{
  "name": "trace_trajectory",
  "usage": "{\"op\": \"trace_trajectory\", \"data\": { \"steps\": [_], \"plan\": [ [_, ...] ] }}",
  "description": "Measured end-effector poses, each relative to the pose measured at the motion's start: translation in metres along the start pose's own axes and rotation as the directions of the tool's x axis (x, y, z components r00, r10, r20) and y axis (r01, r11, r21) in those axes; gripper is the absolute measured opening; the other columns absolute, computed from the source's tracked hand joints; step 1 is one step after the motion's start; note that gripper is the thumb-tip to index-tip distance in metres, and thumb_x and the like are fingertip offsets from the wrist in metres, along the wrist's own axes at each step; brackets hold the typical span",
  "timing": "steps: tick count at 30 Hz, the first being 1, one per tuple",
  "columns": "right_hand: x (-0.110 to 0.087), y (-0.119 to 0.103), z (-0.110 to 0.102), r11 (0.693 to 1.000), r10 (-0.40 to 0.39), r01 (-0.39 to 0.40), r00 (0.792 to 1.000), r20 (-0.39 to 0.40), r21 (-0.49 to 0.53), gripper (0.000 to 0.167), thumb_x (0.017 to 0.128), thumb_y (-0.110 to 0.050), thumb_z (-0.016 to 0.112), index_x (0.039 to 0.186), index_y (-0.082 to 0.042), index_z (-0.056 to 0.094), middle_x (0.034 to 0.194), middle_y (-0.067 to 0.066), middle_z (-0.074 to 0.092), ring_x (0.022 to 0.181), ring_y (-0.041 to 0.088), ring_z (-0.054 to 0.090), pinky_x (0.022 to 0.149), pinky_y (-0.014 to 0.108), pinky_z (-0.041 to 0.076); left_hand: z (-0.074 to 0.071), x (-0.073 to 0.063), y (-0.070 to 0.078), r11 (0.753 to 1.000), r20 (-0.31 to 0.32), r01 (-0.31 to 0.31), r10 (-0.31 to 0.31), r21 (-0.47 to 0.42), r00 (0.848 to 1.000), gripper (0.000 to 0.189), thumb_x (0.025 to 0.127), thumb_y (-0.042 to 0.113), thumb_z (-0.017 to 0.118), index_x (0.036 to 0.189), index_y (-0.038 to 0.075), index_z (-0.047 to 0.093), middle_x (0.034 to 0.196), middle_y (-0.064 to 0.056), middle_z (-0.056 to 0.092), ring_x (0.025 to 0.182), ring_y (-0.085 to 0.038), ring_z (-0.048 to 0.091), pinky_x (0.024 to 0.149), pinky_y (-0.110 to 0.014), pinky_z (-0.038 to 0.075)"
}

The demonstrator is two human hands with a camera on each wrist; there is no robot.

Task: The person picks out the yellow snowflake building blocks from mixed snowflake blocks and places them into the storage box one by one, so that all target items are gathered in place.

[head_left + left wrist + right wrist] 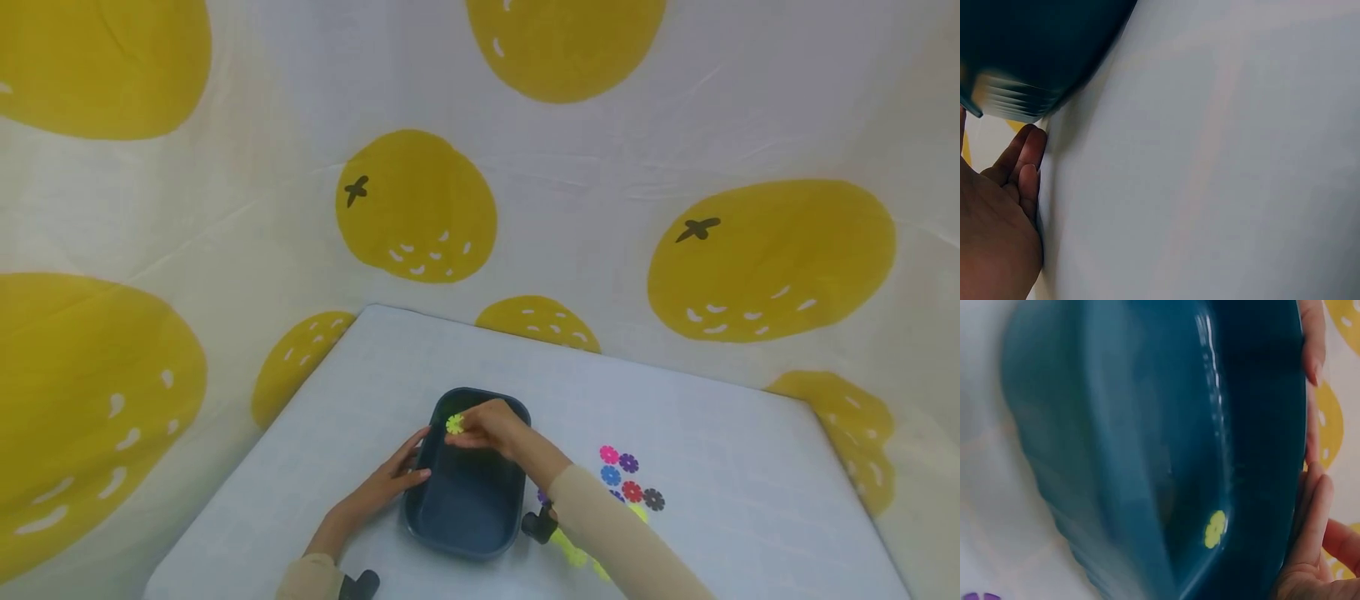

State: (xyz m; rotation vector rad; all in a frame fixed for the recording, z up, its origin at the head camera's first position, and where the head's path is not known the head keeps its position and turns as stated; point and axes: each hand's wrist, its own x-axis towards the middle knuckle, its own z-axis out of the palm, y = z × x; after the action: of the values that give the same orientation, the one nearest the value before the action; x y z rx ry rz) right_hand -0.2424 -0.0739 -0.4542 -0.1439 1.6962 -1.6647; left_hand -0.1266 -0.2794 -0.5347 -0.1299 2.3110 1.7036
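Note:
My right hand (487, 427) reaches into the far end of a dark blue rectangular tray (465, 550) and pinches a yellow-green flower-shaped disc (454, 424) at its fingertips. Inside the tray, the right wrist view shows a yellow-green flower-shaped piece (1215, 529) low by the wall. My left hand (386, 483) rests against the tray's left side, thumb at the rim and fingers extended along the outside. In the left wrist view, the left fingers (1032, 150) look straight, close beside the tray's ribbed outer wall (1019, 100).
Right of the tray, several flower discs lie on the white tabletop (720, 467), among them pink (609, 454), purple (628, 462), blue (611, 475), red (632, 492) and dark grey (654, 499). The right forearm partly covers yellow-green ones (573, 554). A lemon-patterned cloth (585, 208) hangs behind.

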Motion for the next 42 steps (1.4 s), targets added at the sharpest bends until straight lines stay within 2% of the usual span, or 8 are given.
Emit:
{"op": "trace_trajectory", "data": {
  "steps": [6, 14, 23, 31, 36, 42],
  "plan": [
    [0.012, -0.001, 0.002, 1.0, 0.027, -0.027, 0.999, -0.021, -0.006, 0.02, 0.095, 0.002, 0.056, 0.108, 0.014, 0.066, 0.09, 0.024, 0.074, 0.081, 0.028, 0.076, 0.07, 0.028, 0.061, 0.0, -0.001, 0.001, 1.0, 0.007, 0.011, -0.011, -0.004, 1.0, 0.072, 0.095, 0.045, 0.063, 0.155, 0.044, 0.023, 0.162, -0.018, 0.025, 0.145, -0.043, 0.03, 0.114, -0.065, 0.029],
    [0.018, -0.002, 0.004, 0.998, 0.05, -0.05, 0.999, -0.02, -0.033, 0.019, 0.096, 0.0, 0.057, 0.106, 0.013, 0.067, 0.09, 0.024, 0.074, 0.079, 0.027, 0.076, 0.068, 0.028, 0.061, -0.001, -0.001, 0.001, 1.0, 0.008, 0.002, -0.002, -0.005, 1.0, 0.071, 0.095, 0.045, 0.063, 0.154, 0.047, 0.024, 0.161, -0.017, 0.027, 0.143, -0.04, 0.035, 0.113, -0.062, 0.034],
    [0.026, -0.01, 0.006, 0.995, 0.095, -0.095, 0.994, -0.046, 0.007, 0.02, 0.095, 0.002, 0.057, 0.109, 0.015, 0.064, 0.09, 0.025, 0.073, 0.076, 0.027, 0.076, 0.066, 0.027, 0.061, -0.001, -0.001, -0.002, 1.0, 0.011, 0.006, -0.005, -0.013, 1.0, 0.07, 0.095, 0.047, 0.062, 0.154, 0.048, 0.023, 0.165, -0.014, 0.019, 0.147, -0.045, 0.025, 0.114, -0.066, 0.028],
    [0.034, -0.009, 0.006, 0.978, 0.196, -0.199, 0.979, -0.058, -0.056, 0.02, 0.095, -0.004, 0.06, 0.106, 0.012, 0.067, 0.092, 0.024, 0.075, 0.078, 0.027, 0.076, 0.072, 0.029, 0.061, -0.002, -0.001, -0.003, 1.0, 0.016, -0.014, 0.014, -0.024, 1.0, 0.068, 0.097, 0.042, 0.061, 0.154, 0.048, 0.024, 0.164, -0.015, 0.021, 0.146, -0.045, 0.027, 0.114, -0.064, 0.03],
    [0.037, -0.004, 0.005, 0.968, 0.23, -0.236, 0.97, -0.077, -0.079, 0.019, 0.096, -0.004, 0.059, 0.103, 0.011, 0.068, 0.092, 0.024, 0.074, 0.079, 0.029, 0.076, 0.075, 0.033, 0.061, -0.002, -0.001, -0.003, 1.0, 0.017, -0.016, 0.016, -0.019, 1.0, 0.068, 0.097, 0.041, 0.061, 0.154, 0.047, 0.024, 0.162, -0.017, 0.026, 0.143, -0.041, 0.034, 0.113, -0.064, 0.032],
    [0.04, 0.002, 0.003, 0.954, 0.251, -0.266, 0.961, -0.116, -0.14, 0.019, 0.096, -0.003, 0.058, 0.1, 0.012, 0.069, 0.091, 0.025, 0.074, 0.079, 0.03, 0.076, 0.079, 0.034, 0.061, -0.001, -0.002, -0.002, 1.0, 0.011, -0.004, 0.004, -0.008, 1.0, 0.068, 0.097, 0.043, 0.061, 0.154, 0.048, 0.024, 0.161, -0.017, 0.027, 0.143, -0.04, 0.035, 0.112, -0.065, 0.033]
  ]
}}
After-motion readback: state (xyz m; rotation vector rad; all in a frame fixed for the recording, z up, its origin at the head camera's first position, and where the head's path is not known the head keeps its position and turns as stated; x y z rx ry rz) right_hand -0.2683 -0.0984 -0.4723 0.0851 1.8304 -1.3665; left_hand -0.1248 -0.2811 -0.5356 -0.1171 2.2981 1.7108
